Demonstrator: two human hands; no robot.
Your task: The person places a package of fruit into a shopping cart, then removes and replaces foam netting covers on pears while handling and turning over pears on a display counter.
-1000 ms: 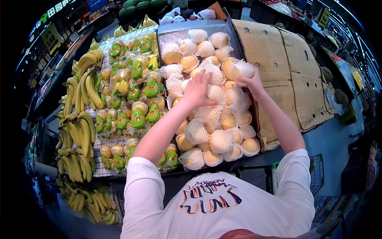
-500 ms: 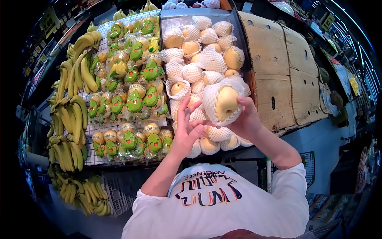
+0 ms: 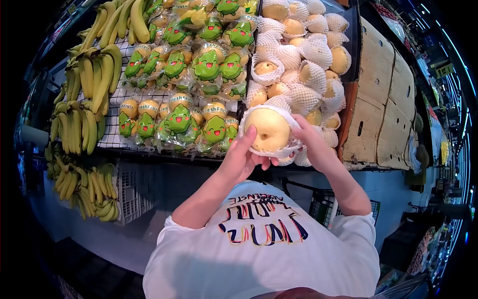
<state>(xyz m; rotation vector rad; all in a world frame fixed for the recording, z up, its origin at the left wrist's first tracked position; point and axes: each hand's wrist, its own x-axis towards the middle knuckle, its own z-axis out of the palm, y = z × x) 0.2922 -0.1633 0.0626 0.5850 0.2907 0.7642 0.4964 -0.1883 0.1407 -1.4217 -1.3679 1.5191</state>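
Note:
A large round yellow pear [image 3: 269, 130] sits in a white foam net [image 3: 293, 148] that is pulled down around its sides, with the dimpled end facing me. My left hand [image 3: 240, 158] grips it from the left, thumb pressed on the skin and fingers curled underneath. From the other side my right hand [image 3: 313, 139] holds the pear too, its thumb at the net's upper edge; some of its fingers are hidden behind the fruit. Just beyond the hands lie more pears in foam nets [image 3: 304, 99], heaped in a display bin.
Clear bags of fruit with green cartoon prints [image 3: 206, 65] fill the rack on the left. Bunches of bananas [image 3: 94, 74] hang along its far left edge, above a white crate [image 3: 134, 194]. Brown cardboard [image 3: 373, 99] covers the stand on the right.
The pear has come down and left, nearer my body, with its net lower around it. My left hand, open beside it before, now grips it. The camera view has shifted too.

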